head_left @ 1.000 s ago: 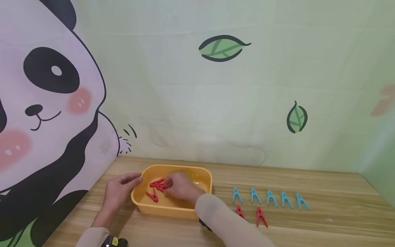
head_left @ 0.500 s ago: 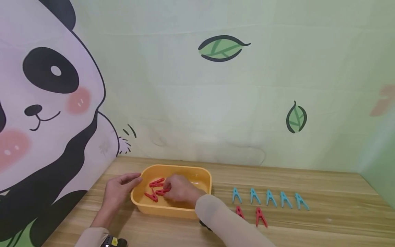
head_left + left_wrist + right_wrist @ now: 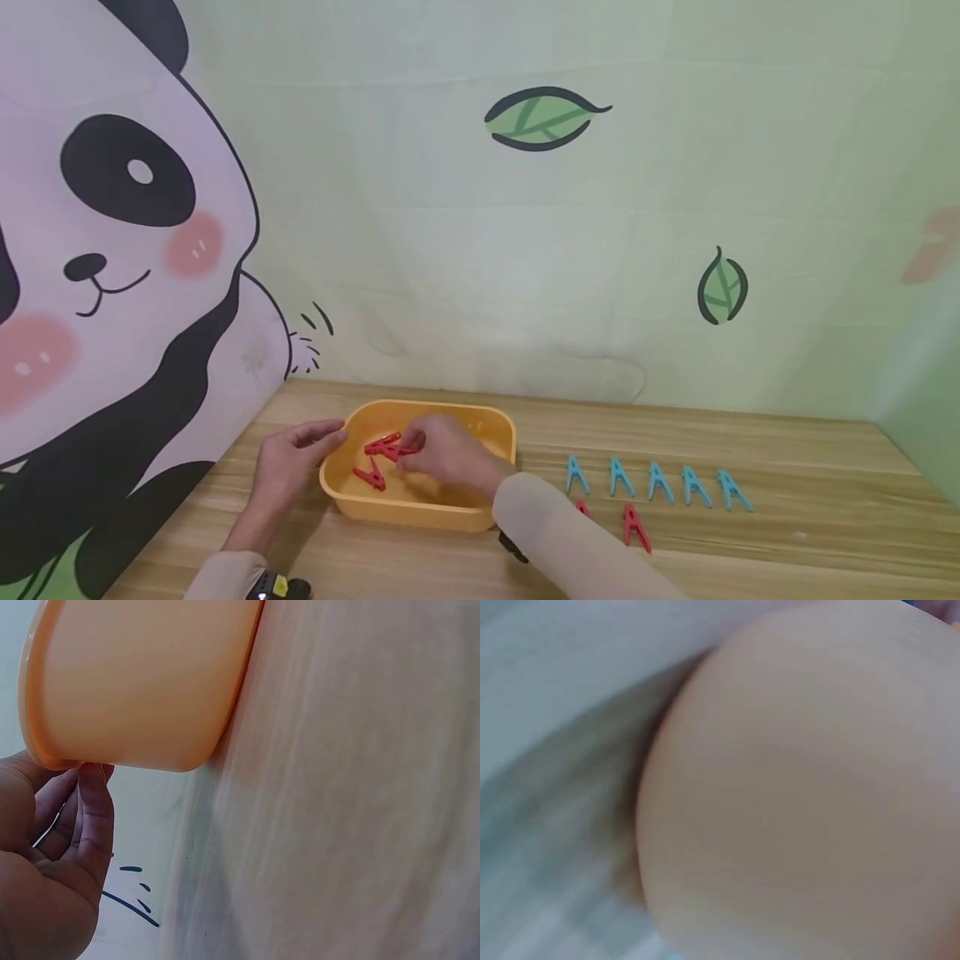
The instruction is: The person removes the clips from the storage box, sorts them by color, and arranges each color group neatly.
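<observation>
My right hand (image 3: 442,454) pinches a red clothespin (image 3: 384,450) inside the yellow tub (image 3: 420,510); left hand (image 3: 288,462) braces the rim, fingers straight. The pin seems light, stiff and springy, best gripped at its flared handles.

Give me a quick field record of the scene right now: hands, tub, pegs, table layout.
left hand: rests against the left rim of the yellow tub, fingers straight
right hand: inside the tub, pinching a red peg
loose red pegs in tub: at least one more, near the left wall
blue pegs: five in a row on the table, right of the tub
red pegs on table: two in front of the blue row, one partly hidden by the sleeve
right wrist view: blocked, shows nothing useful
</observation>
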`<action>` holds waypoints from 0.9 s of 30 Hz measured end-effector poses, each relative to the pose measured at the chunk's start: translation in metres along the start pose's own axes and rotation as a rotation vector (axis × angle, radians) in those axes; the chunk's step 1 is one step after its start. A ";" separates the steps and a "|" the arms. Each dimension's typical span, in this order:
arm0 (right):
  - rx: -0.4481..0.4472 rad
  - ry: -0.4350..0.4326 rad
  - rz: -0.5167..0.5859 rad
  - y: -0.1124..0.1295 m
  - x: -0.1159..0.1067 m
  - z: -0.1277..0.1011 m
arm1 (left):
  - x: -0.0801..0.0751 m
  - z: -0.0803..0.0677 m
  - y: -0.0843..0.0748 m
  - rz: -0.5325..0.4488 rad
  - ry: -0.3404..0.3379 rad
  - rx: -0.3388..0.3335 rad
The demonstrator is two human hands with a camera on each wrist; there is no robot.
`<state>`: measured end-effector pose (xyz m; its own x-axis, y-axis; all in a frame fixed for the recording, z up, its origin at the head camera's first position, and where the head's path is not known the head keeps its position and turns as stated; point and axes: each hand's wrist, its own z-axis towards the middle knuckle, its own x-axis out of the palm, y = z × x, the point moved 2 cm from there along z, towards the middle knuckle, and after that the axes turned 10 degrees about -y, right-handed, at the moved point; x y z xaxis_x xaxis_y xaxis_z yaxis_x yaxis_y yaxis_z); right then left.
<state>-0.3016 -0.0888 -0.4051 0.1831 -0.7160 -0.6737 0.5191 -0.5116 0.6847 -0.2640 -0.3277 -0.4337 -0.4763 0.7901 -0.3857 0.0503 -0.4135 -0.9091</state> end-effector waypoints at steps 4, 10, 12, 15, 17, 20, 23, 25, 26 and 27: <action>-0.006 -0.027 0.070 0.001 -0.015 -0.006 | 0.000 0.000 0.000 0.000 0.000 0.001; -0.032 -0.078 0.093 -0.001 -0.039 -0.023 | 0.000 0.000 0.000 -0.004 0.000 0.002; -0.049 -0.098 0.077 -0.001 -0.047 -0.030 | 0.000 0.000 0.000 -0.003 0.001 0.001; -0.085 -0.128 0.069 -0.001 -0.058 -0.041 | -0.001 -0.001 0.000 0.004 0.000 -0.005; -0.093 -0.148 0.077 -0.001 -0.067 -0.049 | -0.001 -0.001 -0.001 0.005 0.002 -0.011; -0.074 -0.174 0.101 -0.005 -0.079 -0.063 | 0.000 -0.002 -0.002 0.000 0.007 -0.020; -0.040 -0.199 0.118 -0.010 -0.092 -0.078 | 0.000 -0.002 -0.003 -0.004 0.011 -0.026; -0.021 -0.215 0.117 -0.014 -0.100 -0.087 | 0.000 -0.002 -0.004 -0.005 0.010 -0.027; -0.015 -0.227 0.108 -0.017 -0.104 -0.092 | 0.000 -0.003 -0.004 -0.004 0.009 -0.027; -0.001 -0.240 0.103 -0.020 -0.108 -0.096 | 0.000 -0.003 -0.004 -0.003 0.007 -0.027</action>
<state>-0.2518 0.0442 -0.3723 0.0318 -0.8565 -0.5151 0.5084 -0.4299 0.7461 -0.2617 -0.3252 -0.4306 -0.4701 0.7949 -0.3836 0.0724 -0.3984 -0.9143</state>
